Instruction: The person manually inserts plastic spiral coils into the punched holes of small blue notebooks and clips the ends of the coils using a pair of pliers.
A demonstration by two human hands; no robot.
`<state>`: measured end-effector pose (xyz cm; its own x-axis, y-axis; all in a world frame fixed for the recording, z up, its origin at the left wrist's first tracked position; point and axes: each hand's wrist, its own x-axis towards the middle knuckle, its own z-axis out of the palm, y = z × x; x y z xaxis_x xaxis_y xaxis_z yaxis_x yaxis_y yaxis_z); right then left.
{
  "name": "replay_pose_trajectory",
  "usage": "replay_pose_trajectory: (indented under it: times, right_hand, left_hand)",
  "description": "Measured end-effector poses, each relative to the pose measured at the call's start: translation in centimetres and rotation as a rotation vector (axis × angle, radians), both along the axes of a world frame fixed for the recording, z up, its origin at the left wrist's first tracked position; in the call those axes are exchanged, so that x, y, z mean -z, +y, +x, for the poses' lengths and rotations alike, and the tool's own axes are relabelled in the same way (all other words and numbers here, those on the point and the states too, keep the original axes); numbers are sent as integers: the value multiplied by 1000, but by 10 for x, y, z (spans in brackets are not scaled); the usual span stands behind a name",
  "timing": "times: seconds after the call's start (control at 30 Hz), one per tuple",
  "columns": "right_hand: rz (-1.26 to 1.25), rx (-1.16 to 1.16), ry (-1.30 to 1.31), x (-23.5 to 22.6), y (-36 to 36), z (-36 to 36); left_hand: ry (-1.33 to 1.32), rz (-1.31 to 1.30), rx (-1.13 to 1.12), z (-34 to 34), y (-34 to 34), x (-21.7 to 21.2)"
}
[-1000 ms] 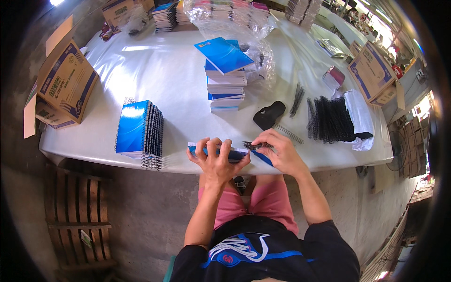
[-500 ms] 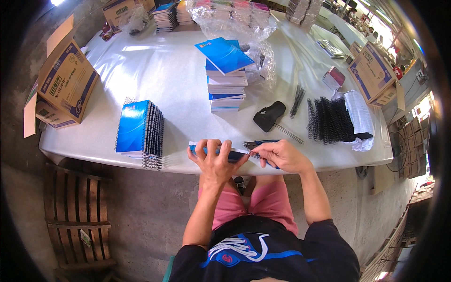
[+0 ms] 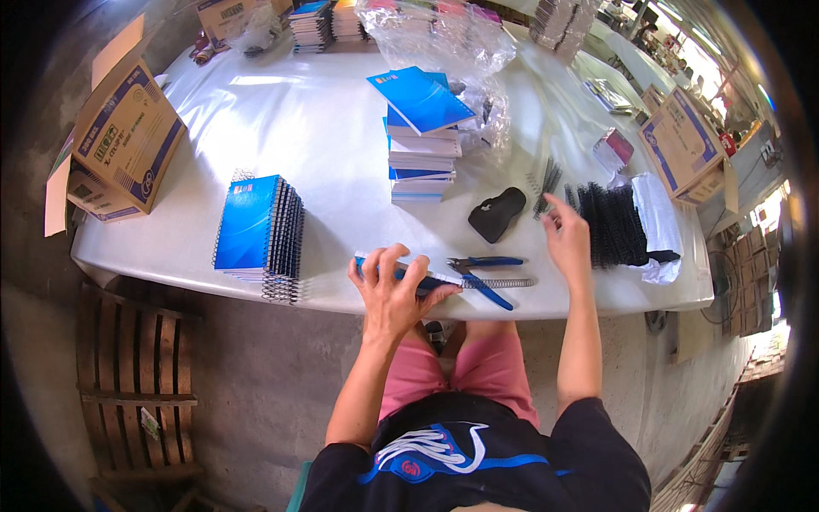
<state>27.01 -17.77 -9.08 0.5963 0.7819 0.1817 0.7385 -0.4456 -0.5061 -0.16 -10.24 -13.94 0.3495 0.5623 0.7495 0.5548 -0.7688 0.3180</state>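
My left hand point(image 3: 391, 286) grips a blue-covered notebook point(image 3: 435, 277) held on edge near the table's front. A dark spiral binding coil point(image 3: 508, 282) sticks out to the right from the notebook's end; how far it is threaded is hidden. Blue-handled cutting pliers point(image 3: 486, 262) lie there, opened, with the coil crossing over them. Farther right, my right hand point(image 3: 569, 235) is raised with index finger stretched out and nothing visible in it. It is close to some loose black coils point(image 3: 550, 183) and a larger pile of coils point(image 3: 616, 224).
A flat black curved object point(image 3: 496, 215) lies behind the pliers. Bound blue notebooks point(image 3: 247, 226) are stacked at left, with unbound ones point(image 3: 422, 162) behind the middle. Cardboard boxes point(image 3: 128, 141) stand at both sides. Clear plastic wrap point(image 3: 435, 38) covers stacks at the back.
My right hand has left the notebook's end and moved right and away toward the loose coils. The coil, slanted near the black object before, now lies in line with the notebook.
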Motion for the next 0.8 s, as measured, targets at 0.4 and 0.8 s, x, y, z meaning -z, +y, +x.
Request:
replay_pose_trajectory:
  times: [0.4, 0.8]
  right_hand:
    - [-244, -641, -351, 3, 47, 18]
    - [292, -909, 1081, 9, 19, -61]
  left_hand:
    - [3, -80, 116, -7, 4, -12]
    - [-34, -130, 111, -6, 11, -9]
